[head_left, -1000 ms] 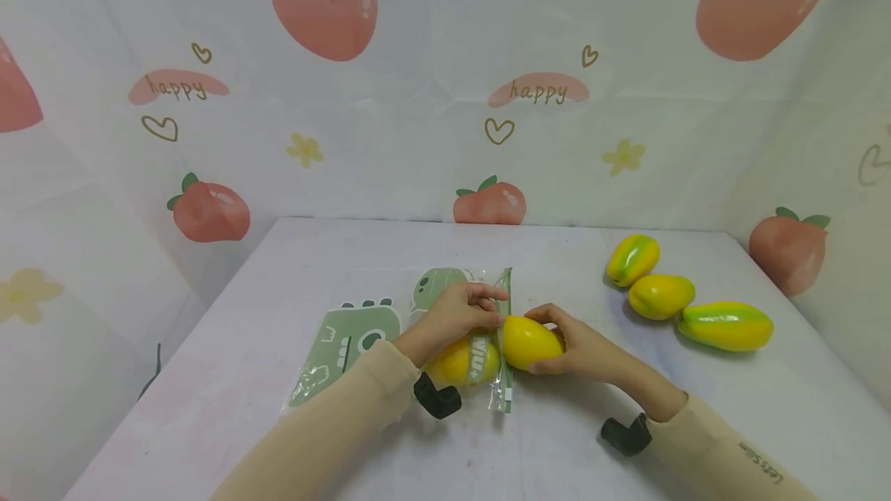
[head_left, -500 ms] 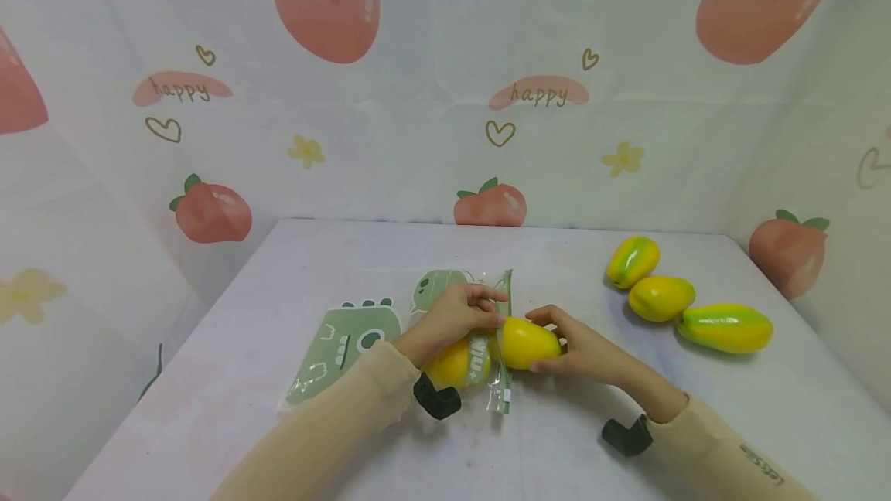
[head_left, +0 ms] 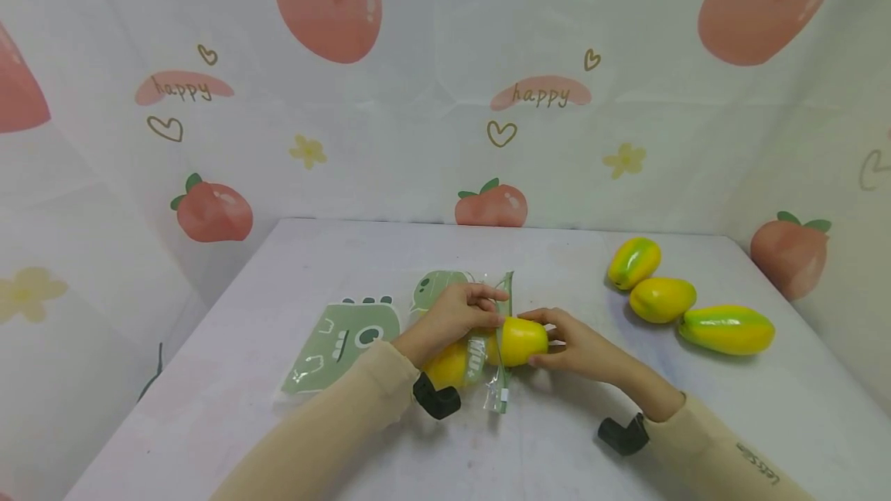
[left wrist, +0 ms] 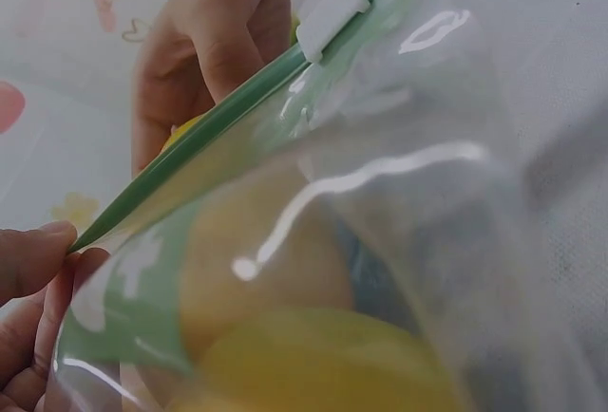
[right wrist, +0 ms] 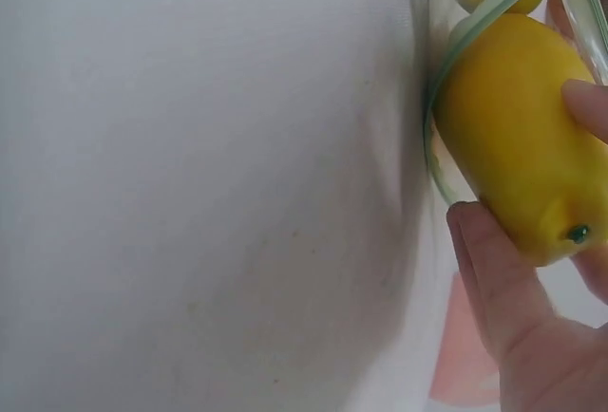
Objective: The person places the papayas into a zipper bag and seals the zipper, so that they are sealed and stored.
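Observation:
My left hand (head_left: 455, 314) pinches the green zip edge of a clear zipper bag (head_left: 499, 397), its mouth facing right. In the left wrist view the finger and thumb grip one end of the zip strip, and a white slider (left wrist: 332, 18) sits farther along it. One yellow mango (head_left: 445, 366) lies inside the bag, partly covered by my left wrist. Another yellow mango (right wrist: 522, 127) is partway through the bag's mouth, its stem end outward. My right hand (head_left: 585, 346) holds that outer end between thumb and fingers.
Beside the bag at left lies a flat green cartoon-printed bag (head_left: 341, 350). Three yellow-green fruits stand at the right: a far one (head_left: 634, 263), a middle one (head_left: 663, 300) and a longer one (head_left: 727, 329). A printed cloth backdrop (head_left: 390, 114) rises behind the table.
My right hand has moved the mango left, deeper into the bag's mouth, and its fingers now sit nearer the stem end. The left hand keeps its place at the bag's edge.

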Motion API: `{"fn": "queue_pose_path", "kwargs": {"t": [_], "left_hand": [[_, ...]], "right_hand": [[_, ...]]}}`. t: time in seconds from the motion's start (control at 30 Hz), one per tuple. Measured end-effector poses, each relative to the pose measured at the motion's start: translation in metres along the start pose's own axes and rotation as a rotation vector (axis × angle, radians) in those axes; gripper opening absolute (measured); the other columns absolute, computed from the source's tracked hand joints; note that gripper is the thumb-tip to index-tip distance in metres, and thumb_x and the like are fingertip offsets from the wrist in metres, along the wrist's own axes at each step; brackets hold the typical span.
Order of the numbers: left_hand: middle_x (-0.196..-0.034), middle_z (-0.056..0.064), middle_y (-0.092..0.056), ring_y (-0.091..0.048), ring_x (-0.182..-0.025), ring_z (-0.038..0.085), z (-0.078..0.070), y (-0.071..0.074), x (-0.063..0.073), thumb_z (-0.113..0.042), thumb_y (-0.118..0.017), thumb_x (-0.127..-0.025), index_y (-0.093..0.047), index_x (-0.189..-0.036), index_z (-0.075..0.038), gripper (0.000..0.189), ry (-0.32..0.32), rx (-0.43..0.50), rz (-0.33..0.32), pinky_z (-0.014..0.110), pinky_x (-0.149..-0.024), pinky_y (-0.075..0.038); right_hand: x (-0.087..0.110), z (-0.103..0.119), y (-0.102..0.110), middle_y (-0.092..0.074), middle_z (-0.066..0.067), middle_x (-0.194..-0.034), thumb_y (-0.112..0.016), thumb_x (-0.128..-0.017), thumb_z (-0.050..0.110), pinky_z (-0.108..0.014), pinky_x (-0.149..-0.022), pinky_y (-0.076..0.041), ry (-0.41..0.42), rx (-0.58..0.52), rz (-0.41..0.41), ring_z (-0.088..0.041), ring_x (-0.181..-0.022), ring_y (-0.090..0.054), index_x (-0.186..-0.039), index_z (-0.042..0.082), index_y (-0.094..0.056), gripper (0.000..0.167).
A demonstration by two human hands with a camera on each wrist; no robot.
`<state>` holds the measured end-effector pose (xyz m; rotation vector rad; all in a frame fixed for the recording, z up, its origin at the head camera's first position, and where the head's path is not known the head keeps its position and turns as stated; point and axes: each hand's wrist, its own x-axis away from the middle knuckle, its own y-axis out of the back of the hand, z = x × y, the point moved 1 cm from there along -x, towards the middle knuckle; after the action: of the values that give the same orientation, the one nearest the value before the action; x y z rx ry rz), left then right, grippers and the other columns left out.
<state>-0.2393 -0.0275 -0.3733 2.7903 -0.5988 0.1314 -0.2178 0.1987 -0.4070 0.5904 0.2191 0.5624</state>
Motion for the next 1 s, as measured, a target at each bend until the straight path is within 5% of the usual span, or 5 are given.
{"fn": "queue_pose_path", "kwargs": {"t": [0.33, 0.57, 1.0], "left_hand": [[-0.087, 0.003, -0.06, -0.057, -0.078, 0.015, -0.001, 0.0, 0.001, -0.009, -0.071, -0.086, -0.066, -0.12, -0.005, 0.035, -0.015, 0.027, 0.009, 0.023, -0.08, -0.052], [-0.086, 0.003, -0.06, -0.057, -0.078, 0.015, -0.002, 0.0, 0.001, -0.008, -0.07, -0.086, -0.065, -0.12, -0.003, 0.034, -0.039, 0.023, 0.019, 0.024, -0.08, -0.054], [-0.086, 0.003, -0.063, -0.059, -0.079, 0.014, -0.005, 0.002, 0.004, -0.01, -0.07, -0.086, -0.065, -0.12, -0.003, 0.035, -0.056, -0.005, 0.014, 0.023, -0.079, -0.052]], "right_hand": [[-0.004, 0.004, -0.003, -0.056, -0.014, -0.123, -0.078, -0.082, 0.022, -0.038, -0.09, -0.054, -0.079, -0.014, -0.066, -0.031, -0.111, -0.057, -0.123, 0.001, -0.049, 0.054], [-0.007, 0.004, -0.006, -0.053, -0.024, -0.129, -0.076, -0.083, 0.016, -0.036, -0.088, -0.054, -0.032, -0.063, -0.062, -0.032, -0.105, -0.062, -0.121, -0.006, -0.053, 0.049], [-0.011, 0.005, -0.009, -0.063, -0.019, -0.117, -0.072, -0.087, 0.013, -0.029, -0.083, -0.055, -0.035, -0.048, -0.07, -0.029, -0.102, -0.065, -0.116, -0.003, -0.058, 0.037]]}}
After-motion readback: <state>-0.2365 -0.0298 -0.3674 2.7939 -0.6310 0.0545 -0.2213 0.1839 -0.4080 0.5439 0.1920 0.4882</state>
